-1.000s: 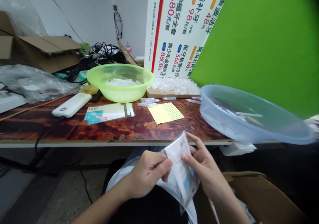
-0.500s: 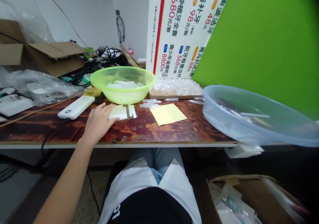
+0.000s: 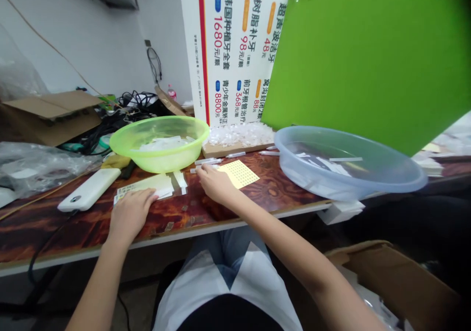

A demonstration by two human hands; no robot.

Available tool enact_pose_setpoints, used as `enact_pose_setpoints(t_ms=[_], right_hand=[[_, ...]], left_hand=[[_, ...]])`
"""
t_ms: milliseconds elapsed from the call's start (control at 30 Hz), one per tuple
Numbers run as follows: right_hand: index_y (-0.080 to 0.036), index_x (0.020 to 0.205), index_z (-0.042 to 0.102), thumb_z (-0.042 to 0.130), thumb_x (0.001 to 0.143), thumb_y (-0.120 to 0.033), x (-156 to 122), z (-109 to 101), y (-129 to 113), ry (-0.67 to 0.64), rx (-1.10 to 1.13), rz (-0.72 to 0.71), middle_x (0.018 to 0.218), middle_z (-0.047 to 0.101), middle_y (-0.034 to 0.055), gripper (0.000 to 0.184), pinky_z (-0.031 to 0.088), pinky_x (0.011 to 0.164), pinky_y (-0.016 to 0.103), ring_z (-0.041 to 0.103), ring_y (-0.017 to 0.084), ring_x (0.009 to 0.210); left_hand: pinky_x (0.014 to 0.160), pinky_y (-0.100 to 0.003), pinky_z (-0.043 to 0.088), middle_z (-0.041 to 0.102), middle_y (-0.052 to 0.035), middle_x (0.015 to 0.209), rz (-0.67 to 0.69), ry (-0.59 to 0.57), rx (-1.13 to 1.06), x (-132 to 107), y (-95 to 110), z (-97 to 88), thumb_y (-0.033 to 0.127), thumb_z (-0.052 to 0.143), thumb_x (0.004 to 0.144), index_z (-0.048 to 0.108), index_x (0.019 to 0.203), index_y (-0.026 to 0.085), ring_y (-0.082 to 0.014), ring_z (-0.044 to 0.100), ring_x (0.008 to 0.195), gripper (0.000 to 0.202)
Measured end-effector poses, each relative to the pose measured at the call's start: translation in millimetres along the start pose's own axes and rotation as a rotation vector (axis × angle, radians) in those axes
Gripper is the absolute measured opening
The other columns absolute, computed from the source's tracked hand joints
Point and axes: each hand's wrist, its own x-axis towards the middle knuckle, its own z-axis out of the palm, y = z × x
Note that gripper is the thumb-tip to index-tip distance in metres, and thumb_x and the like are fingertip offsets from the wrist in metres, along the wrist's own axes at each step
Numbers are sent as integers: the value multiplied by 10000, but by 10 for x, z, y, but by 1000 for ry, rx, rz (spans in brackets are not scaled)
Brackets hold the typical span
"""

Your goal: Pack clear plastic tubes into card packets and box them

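Note:
My left hand (image 3: 133,212) lies with its fingers stretched out over a flat stack of pale printed slips (image 3: 145,186), pressing on their near edge. White strips (image 3: 180,182) stick out at the right end of that stack. My right hand (image 3: 217,185) is at the left edge of a yellow sticker sheet (image 3: 241,173), its fingers bent together and pointing down. They are over thin whitish plastic tubes (image 3: 208,161); whatever is between the fingertips is hidden. Another such tube (image 3: 236,155) lies just behind the sheet.
A yellow-green basin (image 3: 162,162) holding white pieces stands behind my left hand. At right a bluish basin (image 3: 312,181) holds white strips. Clear small pieces (image 3: 241,134) fill a cardboard tray at the back. A white power bank (image 3: 89,190) with a cable lies left.
My right hand has come into view and reached to the tubes beside the sticker sheet. My left hand stays on the slips, more of which now show. The view has turned to the right.

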Motion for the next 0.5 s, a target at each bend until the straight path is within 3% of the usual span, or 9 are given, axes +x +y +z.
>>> enact_pose_setpoints(t_ms=[100, 233, 367, 500], right_hand=[[-150, 1264, 541, 556, 978, -253, 454, 174, 2, -27, 23, 79, 1250, 578, 105, 304, 551, 858, 417, 630, 221, 1013], [-151, 1206, 589, 615, 951, -319, 724, 217, 66, -152, 133, 130, 1199, 612, 88, 306, 558, 859, 422, 634, 220, 1015], [-142, 1128, 622, 626, 945, -325, 797, 12, 327, -217, 326, 175, 1108, 645, 69, 259, 566, 823, 392, 649, 199, 949], [-152, 1194, 593, 588, 967, -358, 815, -295, 798, -88, 570, 310, 1141, 633, 81, 307, 571, 808, 385, 650, 196, 944]], left_hand=[[900, -445, 494, 732, -174, 1123, 24, 31, 17, -10, -18, 26, 352, 341, 962, 688, 1138, 98, -346, 657, 1052, 464], [896, -446, 499, 739, -181, 1092, 51, 60, 28, -10, -33, 55, 358, 321, 967, 696, 1102, 92, -345, 667, 1022, 479], [900, -448, 498, 739, -169, 1100, 66, 64, 18, -8, -29, 52, 365, 304, 979, 689, 1100, 115, -341, 664, 1020, 476], [897, -457, 499, 735, -186, 1098, 68, 67, 6, -16, -43, 60, 360, 314, 977, 687, 1091, 104, -353, 661, 1025, 466]])
